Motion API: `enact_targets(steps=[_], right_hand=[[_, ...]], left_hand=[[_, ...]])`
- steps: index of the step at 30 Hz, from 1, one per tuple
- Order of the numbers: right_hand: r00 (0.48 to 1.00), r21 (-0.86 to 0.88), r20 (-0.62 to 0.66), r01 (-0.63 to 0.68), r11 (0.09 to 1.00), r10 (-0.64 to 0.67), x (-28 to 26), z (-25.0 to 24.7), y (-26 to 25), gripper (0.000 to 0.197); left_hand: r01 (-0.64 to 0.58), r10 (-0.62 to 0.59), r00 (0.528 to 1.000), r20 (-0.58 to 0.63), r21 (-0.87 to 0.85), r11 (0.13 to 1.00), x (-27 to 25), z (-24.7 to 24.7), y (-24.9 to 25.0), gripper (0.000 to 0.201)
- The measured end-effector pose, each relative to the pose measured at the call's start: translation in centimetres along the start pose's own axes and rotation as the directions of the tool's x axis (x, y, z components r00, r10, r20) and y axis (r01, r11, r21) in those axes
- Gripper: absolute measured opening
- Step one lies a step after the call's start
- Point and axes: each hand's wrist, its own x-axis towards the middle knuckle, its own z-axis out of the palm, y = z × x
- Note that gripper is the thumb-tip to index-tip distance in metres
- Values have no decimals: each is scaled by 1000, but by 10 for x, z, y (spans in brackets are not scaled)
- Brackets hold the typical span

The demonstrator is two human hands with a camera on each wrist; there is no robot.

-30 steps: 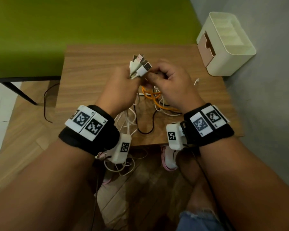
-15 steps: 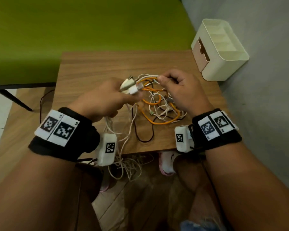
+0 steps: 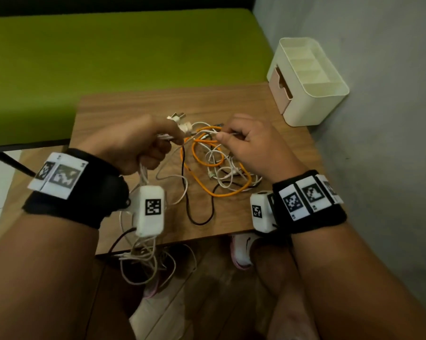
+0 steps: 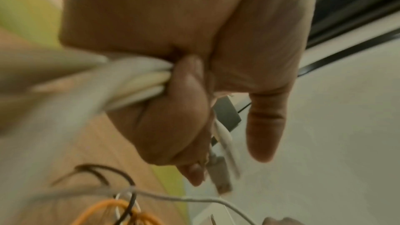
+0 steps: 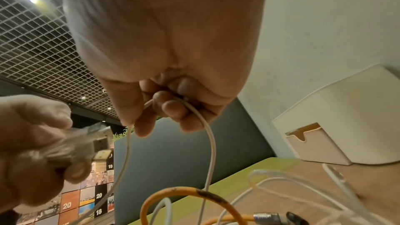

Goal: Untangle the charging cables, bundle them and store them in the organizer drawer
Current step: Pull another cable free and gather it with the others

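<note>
A tangle of white, orange (image 3: 208, 190) and black (image 3: 197, 220) charging cables lies on the wooden table (image 3: 123, 106). My left hand (image 3: 136, 143) grips a bunch of white cables (image 4: 138, 86), and their USB plugs (image 3: 179, 120) stick out past the fingers. My right hand (image 3: 251, 141) pinches one thin white cable (image 5: 207, 129) between thumb and fingers, just right of the plugs and above the orange loops (image 5: 173, 194). The cream organizer (image 3: 310, 82), its pale pink drawer (image 3: 279, 87) facing left, stands at the table's back right corner.
White cable ends (image 3: 145, 263) hang off the table's front edge over the floor. A green bench (image 3: 109, 50) runs behind the table. A grey wall (image 3: 391, 119) stands close on the right. Shoes (image 3: 241, 251) show under the front edge.
Both hands have come down from in front of the chest to just above the table and moved apart. The right hand has drawn a thin white cable away from the bunch in the left.
</note>
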Motion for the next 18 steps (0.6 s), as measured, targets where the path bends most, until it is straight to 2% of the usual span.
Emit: enact_targets(steps=[1, 3, 5, 7, 9, 11, 15, 18], right_hand=[[1000, 10, -5, 0, 1000, 1, -1, -1, 1, 17], [1000, 47, -3, -19, 999, 19, -2, -2, 1, 16], [999, 95, 19, -52, 994, 51, -2, -1, -2, 16], [995, 145, 51, -90, 985, 83, -2, -1, -5, 16], [993, 184, 73, -106, 977, 94, -2, -3, -10, 17], [993, 195, 85, -92, 976, 77, -2, -3, -14, 17], [995, 193, 82, -63, 979, 48, -1, -2, -18, 16], [989, 142, 141, -52, 988, 32, -1, -1, -18, 18]], left_hand=[[-13, 17, 998, 58, -64, 998, 2, 2, -3, 15], [-64, 80, 994, 78, -191, 979, 5, 7, -6, 29], [-156, 156, 988, -17, -244, 957, 8, 14, -5, 37], [-283, 250, 955, -156, -240, 929, 13, 22, -4, 38], [-425, 377, 889, -259, -162, 890, 19, 30, -6, 38], [-515, 493, 812, -313, 15, 857, 25, 37, -12, 37], [-583, 636, 696, -334, 254, 772, 30, 46, -18, 26], [-607, 678, 635, -370, 305, 734, 30, 41, -22, 19]])
